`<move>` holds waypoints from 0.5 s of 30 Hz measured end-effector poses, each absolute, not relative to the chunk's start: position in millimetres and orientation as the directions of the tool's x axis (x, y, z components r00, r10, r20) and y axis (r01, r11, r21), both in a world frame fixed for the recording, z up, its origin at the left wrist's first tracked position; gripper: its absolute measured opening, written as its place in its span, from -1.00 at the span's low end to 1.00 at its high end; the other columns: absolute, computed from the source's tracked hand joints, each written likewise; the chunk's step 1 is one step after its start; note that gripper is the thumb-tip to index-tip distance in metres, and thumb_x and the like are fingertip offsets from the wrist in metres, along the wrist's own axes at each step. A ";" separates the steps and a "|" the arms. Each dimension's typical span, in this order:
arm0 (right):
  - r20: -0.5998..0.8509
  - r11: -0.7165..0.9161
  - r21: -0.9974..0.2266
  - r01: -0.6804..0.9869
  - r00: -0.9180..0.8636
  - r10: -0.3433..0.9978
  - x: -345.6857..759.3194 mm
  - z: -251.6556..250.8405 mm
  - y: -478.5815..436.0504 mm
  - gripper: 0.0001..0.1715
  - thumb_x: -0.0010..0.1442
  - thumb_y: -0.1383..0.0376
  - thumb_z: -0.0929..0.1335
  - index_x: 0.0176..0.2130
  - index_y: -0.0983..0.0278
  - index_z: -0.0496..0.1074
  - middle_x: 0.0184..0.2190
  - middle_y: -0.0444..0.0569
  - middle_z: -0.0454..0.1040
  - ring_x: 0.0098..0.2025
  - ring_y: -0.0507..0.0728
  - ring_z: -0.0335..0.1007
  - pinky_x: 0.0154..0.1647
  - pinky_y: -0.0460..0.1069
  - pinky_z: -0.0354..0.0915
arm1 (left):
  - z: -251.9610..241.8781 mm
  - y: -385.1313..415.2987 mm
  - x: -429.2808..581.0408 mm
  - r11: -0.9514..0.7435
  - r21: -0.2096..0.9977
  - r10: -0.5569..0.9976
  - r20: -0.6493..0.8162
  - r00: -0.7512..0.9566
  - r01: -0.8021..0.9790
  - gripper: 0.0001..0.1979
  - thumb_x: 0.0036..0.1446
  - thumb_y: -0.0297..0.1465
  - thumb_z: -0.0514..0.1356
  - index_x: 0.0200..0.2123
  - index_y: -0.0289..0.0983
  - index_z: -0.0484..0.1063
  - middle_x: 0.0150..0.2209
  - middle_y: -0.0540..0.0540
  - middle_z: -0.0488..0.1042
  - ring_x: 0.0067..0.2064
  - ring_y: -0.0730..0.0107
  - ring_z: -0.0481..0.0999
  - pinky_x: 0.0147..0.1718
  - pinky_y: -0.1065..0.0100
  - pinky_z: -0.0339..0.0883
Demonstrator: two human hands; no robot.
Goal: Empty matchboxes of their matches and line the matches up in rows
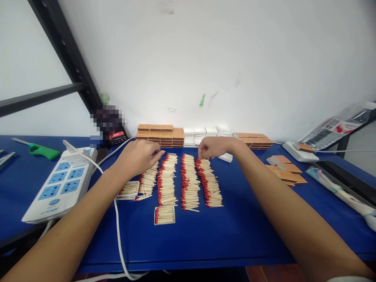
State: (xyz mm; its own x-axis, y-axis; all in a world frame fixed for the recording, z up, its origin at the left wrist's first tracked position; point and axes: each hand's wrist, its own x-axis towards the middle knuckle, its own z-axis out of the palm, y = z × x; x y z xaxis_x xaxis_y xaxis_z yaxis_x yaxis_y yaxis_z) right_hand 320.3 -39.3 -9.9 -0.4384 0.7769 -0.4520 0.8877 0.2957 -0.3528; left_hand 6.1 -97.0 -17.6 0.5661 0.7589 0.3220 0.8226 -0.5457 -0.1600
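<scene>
Red-headed wooden matches lie in several long rows on the blue table point(235, 231). Over the far end of the leftmost match row point(148, 178) is my left hand point(138, 155), its fingers bent together and their tips hidden. My right hand point(212, 147) is closed, with curled fingertips against the far end of the rightmost match row point(210, 184). What either hand holds cannot be made out. Two more match rows, one left of centre point(167, 180) and one right of centre point(190, 182), lie between the hands. A match-filled white tray point(165, 215) sits nearest me; another filled tray point(129, 190) lies left.
Stacked orange matchboxes point(160, 137) and white inner trays point(202, 133) line the wall, with another matchbox stack point(255, 140) to the right. Loose matchbox sleeves point(286, 172) lie farther right. At left are a power strip point(63, 182), a white cable point(118, 231) and a green lighter point(44, 151).
</scene>
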 end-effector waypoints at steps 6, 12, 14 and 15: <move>-0.473 0.304 -0.344 0.889 -0.443 0.762 318.9 -6.1 -41.8 -0.78 0.14 0.15 0.49 -0.27 0.25 0.62 -0.33 -0.01 0.64 -0.32 0.13 0.54 -0.36 -0.02 0.35 | -17.1 -97.3 4.6 -0.551 -0.145 0.758 0.325 0.566 0.822 -0.60 0.44 -0.18 0.06 -0.27 -0.23 0.61 -0.32 -0.14 0.67 -0.27 0.09 0.64 -0.39 0.23 0.23; -0.433 0.343 -0.294 0.892 -0.444 0.784 314.5 -1.5 -53.8 -0.51 0.25 -0.12 0.43 -0.31 0.26 0.56 -0.34 0.02 0.60 -0.30 0.17 0.54 -0.35 0.02 0.33 | -17.2 -97.3 4.6 -0.548 -0.146 0.756 0.333 0.563 0.823 -0.60 0.44 -0.18 0.06 -0.29 -0.24 0.60 -0.33 -0.13 0.66 -0.27 0.10 0.64 -0.40 0.23 0.21; -0.371 0.351 -0.296 0.889 -0.445 0.815 317.3 -5.8 -64.6 -0.35 0.24 -0.27 0.38 -0.26 0.25 0.58 -0.29 0.05 0.61 -0.26 0.23 0.54 -0.29 0.07 0.38 | -16.7 -97.4 5.3 -0.550 -0.151 0.757 0.327 0.566 0.822 -0.60 0.44 -0.18 0.06 -0.31 -0.24 0.59 -0.33 -0.14 0.66 -0.27 0.10 0.64 -0.40 0.23 0.21; -0.319 0.364 -0.317 0.876 -0.460 0.829 319.8 -8.7 -71.9 -0.27 0.22 -0.34 0.35 -0.20 0.25 0.60 -0.24 0.08 0.63 -0.21 0.28 0.55 -0.24 0.12 0.41 | -16.5 -97.5 5.6 -0.548 -0.152 0.757 0.327 0.566 0.822 -0.60 0.44 -0.18 0.07 -0.31 -0.24 0.59 -0.32 -0.13 0.66 -0.26 0.10 0.63 -0.40 0.23 0.21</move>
State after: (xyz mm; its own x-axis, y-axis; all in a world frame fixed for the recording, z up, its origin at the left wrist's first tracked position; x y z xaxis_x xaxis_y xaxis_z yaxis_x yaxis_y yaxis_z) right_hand 319.8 -71.9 -8.7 -0.4602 0.8286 -0.3187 0.8756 0.3644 -0.3170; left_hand 5.6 -97.5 -16.5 0.5655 0.7571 0.3270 0.8222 -0.5485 -0.1520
